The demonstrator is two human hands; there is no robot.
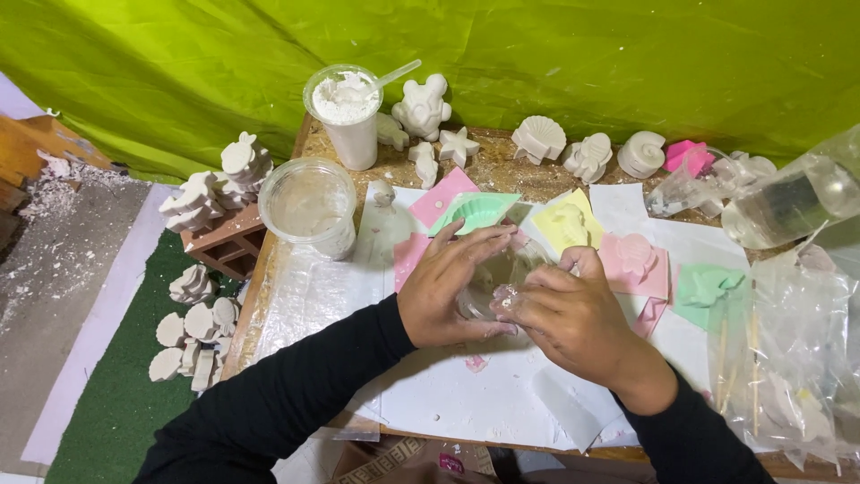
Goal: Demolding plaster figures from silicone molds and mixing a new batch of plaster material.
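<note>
Both hands wrap a small clear plastic cup (491,285) over the white paper sheet (448,394) near the table's middle; the left hand (443,291) cups its left wall, the right hand (573,314) pinches its right rim. Steady, even pressure seems wise, since the thin wall probably flexes. The cup looks transparent, glossy, with a pinkish trace inside.

A green cloth backdrop (573,63) hangs behind the wooden table (502,170).
</note>
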